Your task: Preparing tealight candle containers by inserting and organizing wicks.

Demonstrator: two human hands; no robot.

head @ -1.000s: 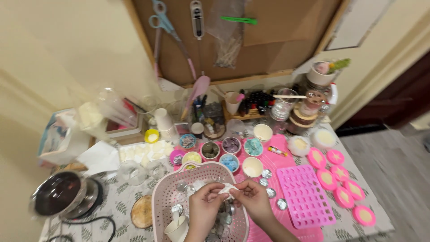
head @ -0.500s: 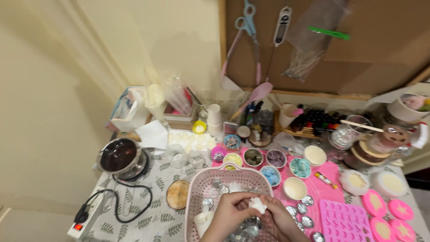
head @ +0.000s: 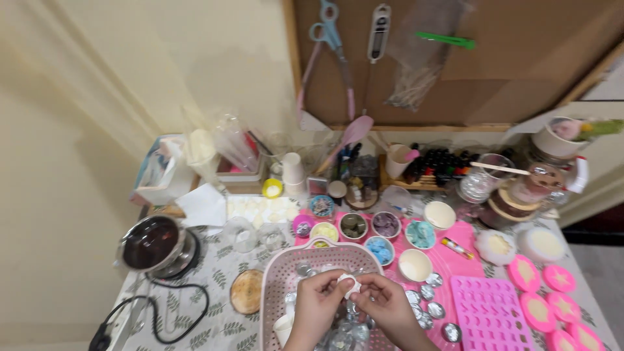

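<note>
We find the left hand [head: 316,305] and right hand [head: 385,307] together over the pink basket [head: 276,286], fingertips of both pinched on a small white piece [head: 347,283]. Silver tins [head: 426,305] lie just right. Farther back stand coloured bowls [head: 382,249], then a dark pot [head: 153,242].

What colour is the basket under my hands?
Pink, a perforated plastic basket, clearest in the head view.
</note>
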